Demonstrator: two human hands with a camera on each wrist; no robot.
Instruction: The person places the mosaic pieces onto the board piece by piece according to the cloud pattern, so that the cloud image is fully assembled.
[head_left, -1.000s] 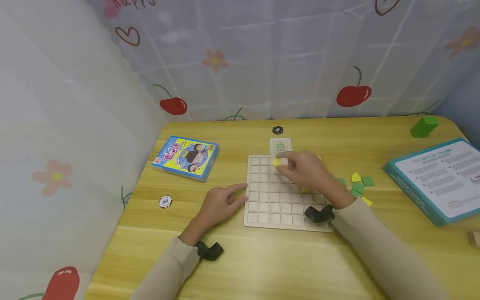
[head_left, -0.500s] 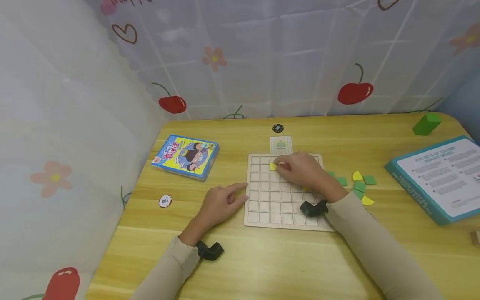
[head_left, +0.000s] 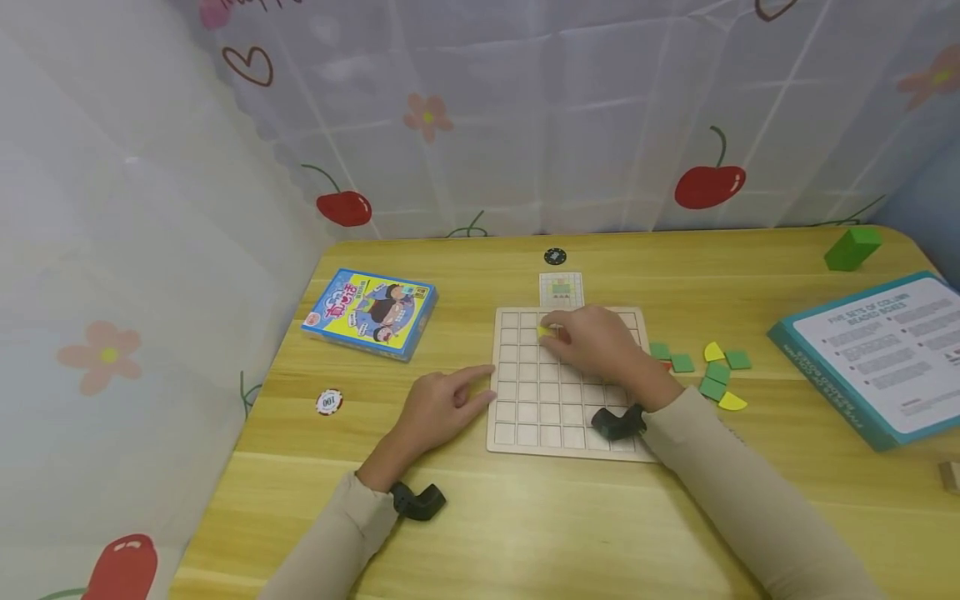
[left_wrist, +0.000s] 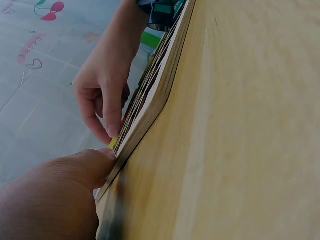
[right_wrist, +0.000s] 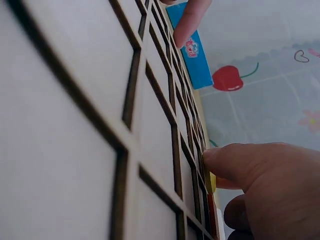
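Observation:
A wooden grid board [head_left: 528,413] lies on the table in the head view, its right part covered by my right hand [head_left: 600,346]. Thumb and index finger of that hand pinch a small yellow tile [head_left: 543,332] at a cell near the board's far side. In the right wrist view a sliver of the yellow tile [right_wrist: 213,182] shows beside the thumb. My left hand [head_left: 435,417] rests at the board's left edge, thumb and index finger extended against it. Right of the board lie several green square tiles [head_left: 717,372] and yellow quarter-round tiles [head_left: 732,402].
Behind the board is a printed pattern card [head_left: 561,289], with a black chip [head_left: 555,257] beyond it. A blue card-game box [head_left: 371,315] and a white chip [head_left: 328,402] lie left. At right are a teal box [head_left: 885,358] and a green block [head_left: 852,249].
My right hand has moved slightly left and toward me with the yellow tile, from the board's far edge onto a cell. The left hand stays in place.

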